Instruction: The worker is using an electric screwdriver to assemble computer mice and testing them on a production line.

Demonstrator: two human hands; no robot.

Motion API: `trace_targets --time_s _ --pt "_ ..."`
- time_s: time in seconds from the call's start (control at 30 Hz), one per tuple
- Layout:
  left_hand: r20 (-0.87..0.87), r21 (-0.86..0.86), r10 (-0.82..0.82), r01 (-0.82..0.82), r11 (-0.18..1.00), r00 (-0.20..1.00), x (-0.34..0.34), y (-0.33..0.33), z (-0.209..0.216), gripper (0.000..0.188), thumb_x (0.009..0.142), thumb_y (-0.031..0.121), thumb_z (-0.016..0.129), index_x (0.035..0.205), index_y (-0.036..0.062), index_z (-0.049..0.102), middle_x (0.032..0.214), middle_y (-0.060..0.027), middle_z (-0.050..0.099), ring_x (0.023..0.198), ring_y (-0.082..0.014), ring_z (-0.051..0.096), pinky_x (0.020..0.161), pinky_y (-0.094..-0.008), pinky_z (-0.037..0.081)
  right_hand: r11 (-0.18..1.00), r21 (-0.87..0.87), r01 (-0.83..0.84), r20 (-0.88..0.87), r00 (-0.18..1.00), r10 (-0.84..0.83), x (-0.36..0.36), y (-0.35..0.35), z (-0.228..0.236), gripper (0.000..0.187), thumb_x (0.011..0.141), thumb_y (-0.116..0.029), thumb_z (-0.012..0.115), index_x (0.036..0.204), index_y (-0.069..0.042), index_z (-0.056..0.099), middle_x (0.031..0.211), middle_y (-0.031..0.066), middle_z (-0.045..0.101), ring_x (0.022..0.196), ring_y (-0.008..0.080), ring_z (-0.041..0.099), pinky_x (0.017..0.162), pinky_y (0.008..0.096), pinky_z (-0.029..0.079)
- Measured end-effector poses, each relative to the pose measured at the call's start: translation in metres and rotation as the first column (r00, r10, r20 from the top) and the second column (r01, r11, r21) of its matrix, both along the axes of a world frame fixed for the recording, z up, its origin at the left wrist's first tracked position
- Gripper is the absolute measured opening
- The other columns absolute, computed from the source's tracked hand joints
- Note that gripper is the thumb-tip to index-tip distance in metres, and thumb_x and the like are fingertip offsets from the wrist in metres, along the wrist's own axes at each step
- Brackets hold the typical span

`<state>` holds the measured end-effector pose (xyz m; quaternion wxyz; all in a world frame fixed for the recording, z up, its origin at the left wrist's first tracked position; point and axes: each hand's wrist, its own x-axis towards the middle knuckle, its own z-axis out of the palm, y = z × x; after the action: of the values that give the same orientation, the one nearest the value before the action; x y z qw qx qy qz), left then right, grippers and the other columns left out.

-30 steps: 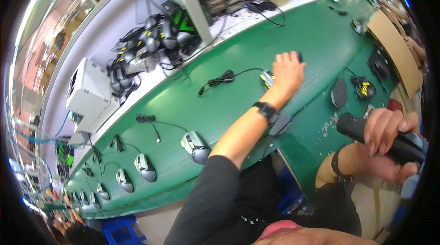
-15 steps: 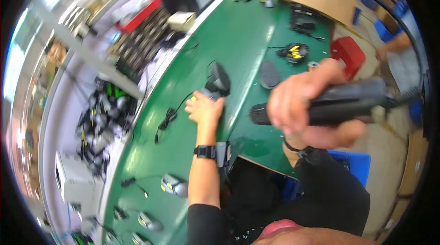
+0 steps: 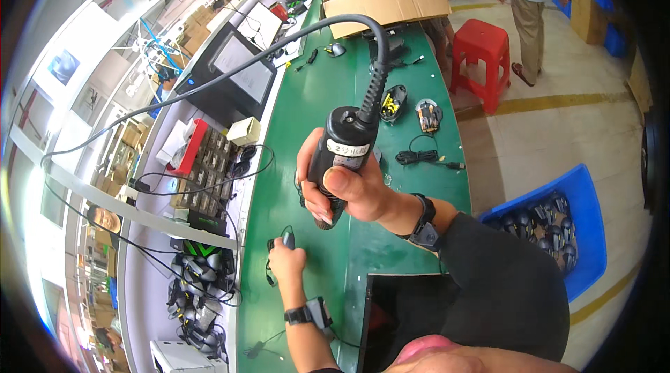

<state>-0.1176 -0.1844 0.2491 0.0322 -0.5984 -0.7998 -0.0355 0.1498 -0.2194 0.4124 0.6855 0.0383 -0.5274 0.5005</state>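
Observation:
My right hand (image 3: 359, 188) is wrapped round a black corded electric screwdriver (image 3: 343, 129), raised over the bench. Its nose points down toward the bench, while its cable leaves the upper end and arcs away to the left. Lower and to the left, my left hand (image 3: 287, 261) is closed on a dark grey computer mouse (image 3: 288, 239) at the green bench top (image 3: 328, 261). Fingers cover most of this mouse, so I cannot tell whether it is whole. Behind the screwdriver, other dark parts are mostly hidden.
A coiled black cable (image 3: 419, 157), an opened mouse shell with yellow parts (image 3: 393, 103) and a cardboard box (image 3: 387, 2) lie along the bench. On the right are a blue bin (image 3: 590, 233) of mice, a red stool (image 3: 481, 52) and a standing person (image 3: 528, 3). Parts drawers (image 3: 209, 170) line the left.
My view has swung, showing more of the far bench and floor. The screwdriver has turned from lying sideways to nose down. My left hand still grips the mouse.

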Motion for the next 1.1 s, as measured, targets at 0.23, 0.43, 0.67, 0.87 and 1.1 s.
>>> trace_targets --time_s 0.23,0.43,0.67,0.87,1.1 --pt "0.929 0.313 -0.292 0.06 0.948 -0.229 0.081 -0.038 0.124 0.037 0.084 0.011 0.065 0.118 -0.0022 0.061 0.102 -0.0092 0.068 0.09 -0.0195 0.066 0.083 -0.031 0.051 0.978 -0.004 -0.207 -0.046 0.977 0.206 0.01 -0.018 0.006 0.058 0.09 -0.052 0.068 0.102 0.002 0.048 0.058 0.0065 0.054 0.046 0.0136 0.052 0.045 0.0285 0.045" --pt "0.897 0.429 -0.363 0.3 0.852 -0.25 0.168 0.024 0.128 0.043 0.089 0.014 0.064 0.127 -0.0017 0.056 0.109 -0.0094 0.066 0.099 -0.0205 0.063 0.088 -0.0319 0.049 0.913 -0.034 -0.405 -0.119 0.909 0.399 0.042 -0.041 0.015 0.067 0.088 -0.063 0.063 0.097 0.002 0.048 0.055 0.0048 0.05 0.04 0.015 0.047 0.04 0.03 0.042" --pt "0.669 0.582 -0.596 0.186 0.791 0.444 0.264 -0.03 0.115 0.066 0.078 0.062 0.051 0.108 0.004 0.047 0.081 -0.0024 0.045 0.064 -0.0164 0.047 0.06 -0.0289 0.038 0.88 0.14 -0.453 -0.204 0.857 0.473 0.048 -0.04 0.02 0.065 0.092 -0.058 0.06 0.1 0.005 0.047 0.055 0.0056 0.049 0.039 0.0138 0.046 0.039 0.0278 0.04" --pt "0.357 0.423 -0.494 0.334 0.842 0.793 0.313 -0.04 0.117 0.087 0.068 0.09 0.042 0.094 0.0078 0.039 0.066 0.003 0.026 0.043 -0.0128 0.029 0.044 -0.0287 0.03 0.872 0.129 -0.472 -0.215 0.845 0.489 0.053 -0.031 0.015 0.069 0.088 -0.063 0.062 0.1 0.003 0.048 0.054 0.0041 0.048 0.038 0.0129 0.044 0.038 0.0274 0.039" --pt "-0.069 0.563 -0.718 0.621 0.545 0.693 0.284 -0.001 0.045 0.057 0.078 0.045 0.056 0.115 0.0028 0.047 0.091 -0.0076 0.048 0.075 -0.0228 0.048 0.069 -0.0351 0.041 0.847 0.139 -0.512 -0.211 0.821 0.531 0.051 -0.035 0.02 0.073 0.085 -0.067 0.064 0.1 0.003 0.047 0.053 0.0034 0.047 0.037 0.012 0.042 0.038 0.0278 0.038"
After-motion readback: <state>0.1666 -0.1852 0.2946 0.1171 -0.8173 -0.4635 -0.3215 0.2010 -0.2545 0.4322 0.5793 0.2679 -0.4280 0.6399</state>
